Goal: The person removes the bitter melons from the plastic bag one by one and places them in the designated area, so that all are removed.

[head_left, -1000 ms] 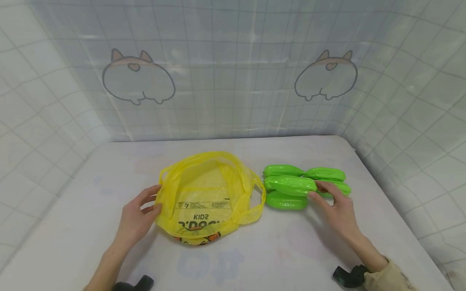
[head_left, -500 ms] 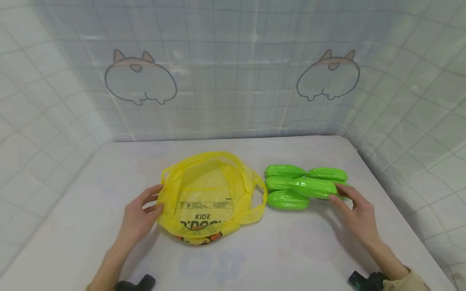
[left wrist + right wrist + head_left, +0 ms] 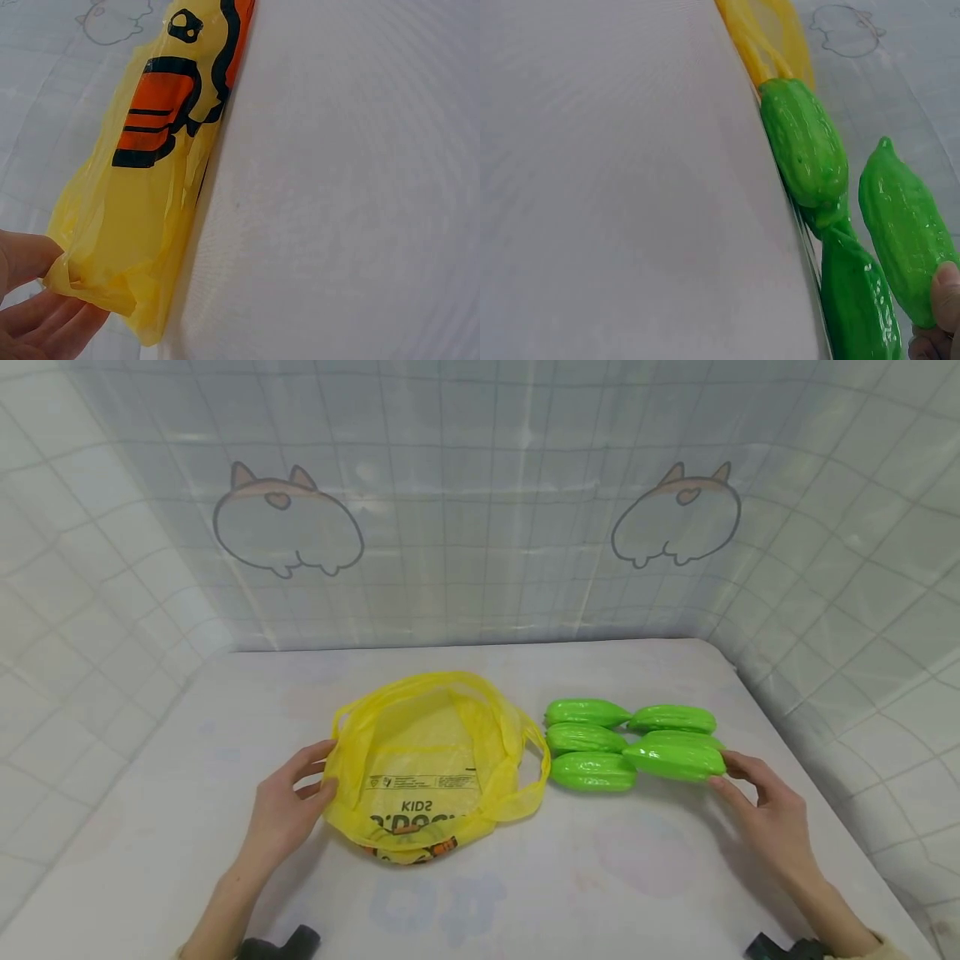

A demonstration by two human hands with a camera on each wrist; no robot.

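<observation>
My left hand (image 3: 288, 797) pinches the left rim of a yellow plastic bag (image 3: 345, 793), whose mouth is spread wide. Thumb and fingers hold the film of the bag (image 3: 135, 225) in the left wrist view. My right hand (image 3: 772, 806) grips a glossy green bitter melon (image 3: 675, 757) by its right end. That same bitter melon (image 3: 904, 221) hangs tilted above the others in the right wrist view, apart from them. Three more bitter melons (image 3: 592, 772) lie stacked in a column beside the bag's handle. To their right is another bitter melon (image 3: 672, 719); one behind the held piece is mostly hidden.
The white table (image 3: 525, 885) has faint coloured prints. A tiled sheet (image 3: 480, 527) with drawn corgi figures rises behind the table's back edge, and tiled walls flank both sides.
My right hand has drawn the held bitter melon rightward, off the left column to above the right pieces. My left hand and the bag have stayed nearly still.
</observation>
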